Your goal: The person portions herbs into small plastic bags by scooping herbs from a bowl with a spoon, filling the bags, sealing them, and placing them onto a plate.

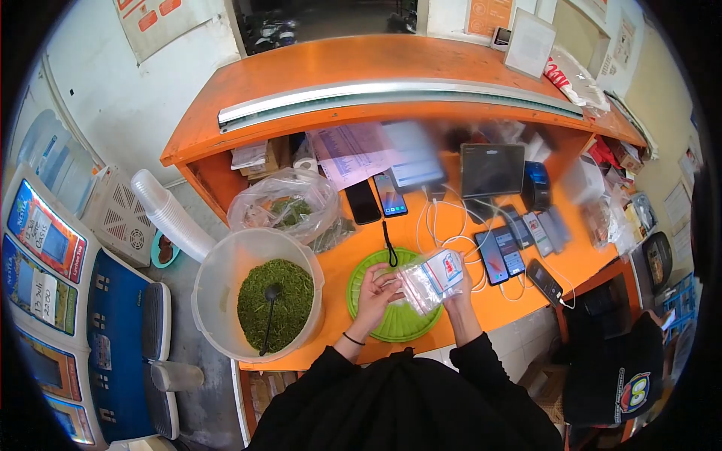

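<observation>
Between my two hands is a pack of clear plastic bags (438, 275) with a blue, white and red printed label. My right hand (460, 302) grips its right end, and part of that hand is hidden under the pack. At the pack's left edge, the fingers of my left hand (374, 296) are closed on the clear plastic. Below both hands lies a round green lid (402, 329) on the orange counter. To the left stands a translucent bucket (210, 289) holding chopped green leaves (289, 301), with a black spoon (271, 295) resting on them.
Behind the bucket sits a clear bag of greens (252, 203). Several phones (492, 257) and white cables crowd the right side, near a tablet (492, 171). Stacked plastic cups (171, 214) and a drink dispenser (113, 342) are at left. A raised orange shelf (338, 64) borders the back.
</observation>
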Available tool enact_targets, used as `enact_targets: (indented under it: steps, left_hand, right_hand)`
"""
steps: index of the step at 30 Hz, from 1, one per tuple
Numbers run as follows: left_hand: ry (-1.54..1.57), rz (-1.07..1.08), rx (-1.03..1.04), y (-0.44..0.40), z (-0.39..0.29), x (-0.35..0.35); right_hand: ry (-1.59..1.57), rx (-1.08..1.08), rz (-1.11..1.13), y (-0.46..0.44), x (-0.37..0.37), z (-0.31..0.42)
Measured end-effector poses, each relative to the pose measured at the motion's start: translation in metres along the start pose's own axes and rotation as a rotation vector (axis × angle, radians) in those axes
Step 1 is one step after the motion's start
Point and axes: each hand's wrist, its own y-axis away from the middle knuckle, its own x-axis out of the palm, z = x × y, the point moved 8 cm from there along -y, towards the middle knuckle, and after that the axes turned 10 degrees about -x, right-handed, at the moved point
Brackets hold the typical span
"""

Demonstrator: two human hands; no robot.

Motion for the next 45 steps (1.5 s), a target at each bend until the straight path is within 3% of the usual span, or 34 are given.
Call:
enact_targets:
  steps: [3,7,10,13,19,24,30,33,36,39,42,45]
  left_hand:
    - [0.130,0.089,-0.096,0.002,0.005,0.013]
    - [0.001,-0.045,-0.001,0.001,0.005,0.003]
    - [0.027,-0.131,0.046,-0.002,-0.008,-0.009]
    - [0.026,-0.130,-0.012,-0.004,-0.008,-0.013]
    - [0.025,-0.178,-0.104,-0.007,0.016,-0.023]
    - [-0.124,-0.306,-0.131,-0.012,0.028,-0.070]
    - [-0.620,-0.247,-0.072,-0.037,0.073,-0.140]
    - [-1.123,-0.403,-0.026,-0.018,0.032,-0.093]
    - [-1.454,-0.507,0.479,0.011,-0.013,-0.046]
    - [-1.243,-0.395,0.423,0.029,-0.031,-0.031]
    - [-1.149,-0.200,0.354,0.050,-0.035,-0.008]
    - [-0.891,0.126,-0.024,0.077,-0.030,0.016]
  right_hand:
    - [-0.012,0.004,0.053,0.000,-0.003,-0.005]
    - [0.051,-0.047,0.090,0.002,0.011,0.001]
    - [0.361,-0.093,0.207,0.004,0.026,0.021]
    - [0.490,-0.099,0.176,0.001,0.022,0.029]
    - [0.875,-0.547,0.221,0.001,0.030,0.048]
    - [0.791,-0.554,0.152,-0.006,0.019,0.073]
    - [0.664,-0.538,0.035,-0.016,-0.007,0.081]
    - [0.630,-0.397,0.024,-0.019,-0.026,0.055]
    - [0.650,-0.252,0.022,-0.017,-0.045,0.015]
    - [0.755,-0.157,0.032,-0.015,-0.060,-0.020]
    - [1.756,-0.420,0.098,-0.014,-0.055,-0.033]
    - [1.874,-0.826,-0.098,0.011,-0.026,-0.016]
